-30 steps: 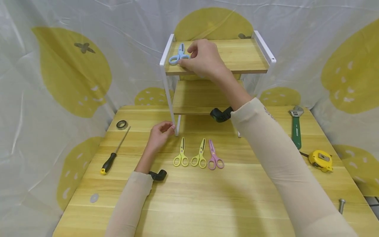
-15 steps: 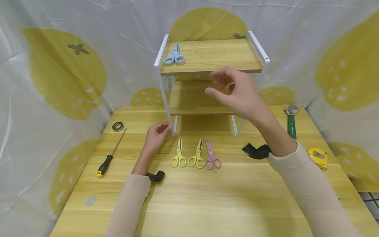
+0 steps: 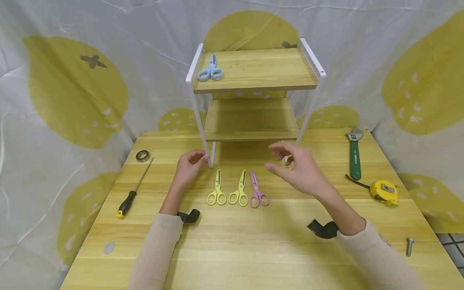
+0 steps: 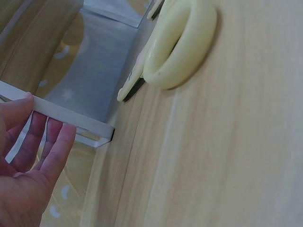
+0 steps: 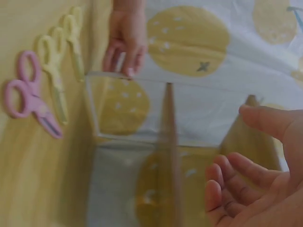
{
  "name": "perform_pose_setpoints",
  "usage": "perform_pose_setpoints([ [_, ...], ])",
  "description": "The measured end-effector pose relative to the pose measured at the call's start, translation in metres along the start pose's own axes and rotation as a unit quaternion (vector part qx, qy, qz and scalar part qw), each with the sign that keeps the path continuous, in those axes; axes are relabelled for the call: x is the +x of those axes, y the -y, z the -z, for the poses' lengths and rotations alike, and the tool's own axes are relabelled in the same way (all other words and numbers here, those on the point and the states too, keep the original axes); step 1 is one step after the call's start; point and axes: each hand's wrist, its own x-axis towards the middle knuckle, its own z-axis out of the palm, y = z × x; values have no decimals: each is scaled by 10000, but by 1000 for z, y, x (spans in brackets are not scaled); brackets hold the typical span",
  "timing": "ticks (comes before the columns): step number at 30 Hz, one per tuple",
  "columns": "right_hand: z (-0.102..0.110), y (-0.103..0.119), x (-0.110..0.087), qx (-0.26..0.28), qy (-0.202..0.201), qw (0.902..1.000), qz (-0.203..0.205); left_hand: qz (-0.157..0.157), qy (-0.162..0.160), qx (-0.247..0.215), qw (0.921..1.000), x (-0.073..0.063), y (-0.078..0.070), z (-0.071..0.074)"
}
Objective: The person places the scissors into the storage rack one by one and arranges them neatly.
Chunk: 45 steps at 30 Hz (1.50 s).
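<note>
My left hand (image 3: 190, 166) pinches the front left leg of a two-tier shelf; in the left wrist view the thumb lies on one side of the white leg (image 4: 71, 115), the fingers on the other. My right hand (image 3: 298, 168) hangs in front of the shelf, fingers loosely bent and holding nothing. Nearest to it on the table are the pink scissors (image 3: 258, 195). Left of those lie two yellow pairs of scissors, the middle yellow scissors (image 3: 239, 194) and the left yellow scissors (image 3: 217, 194), tips toward the shelf. Light blue scissors (image 3: 210, 72) rest at the top board's left end.
The shelf's lower board (image 3: 250, 121) bears nothing. On the left lie a black ring (image 3: 143, 156), a screwdriver (image 3: 131, 197) and a grey disc (image 3: 108, 247). To the right are an adjustable wrench (image 3: 355, 157), a yellow tape measure (image 3: 385, 192) and a bolt (image 3: 409, 246).
My right hand has let go of the light blue scissors on the top board and come down and toward me, to the right of the pink scissors. The left hand stays at the shelf leg.
</note>
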Motion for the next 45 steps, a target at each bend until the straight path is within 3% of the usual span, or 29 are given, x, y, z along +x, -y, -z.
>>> perform_pose_setpoints([
  [10, -39, -53, -21, 210, 352, 9983, -411, 19, 10, -123, 9999, 2, 1, 0],
  [17, -62, -75, -29, 337, 536, 9964, -563, -45, -65, -109, 9999, 0, 2, 1],
  [28, -84, -91, -36, 352, 856, 9880, -1234, -24, -52, -187, 9998, 0, 1, -1],
  [36, -91, -94, -36, 185, 946, 9883, -1185, 108, 44, -362, 9993, -6, -14, -1],
  [45, -97, -94, -35, -167, 1086, 9880, -1088, 5, -19, -397, 9992, -2, 1, 0],
])
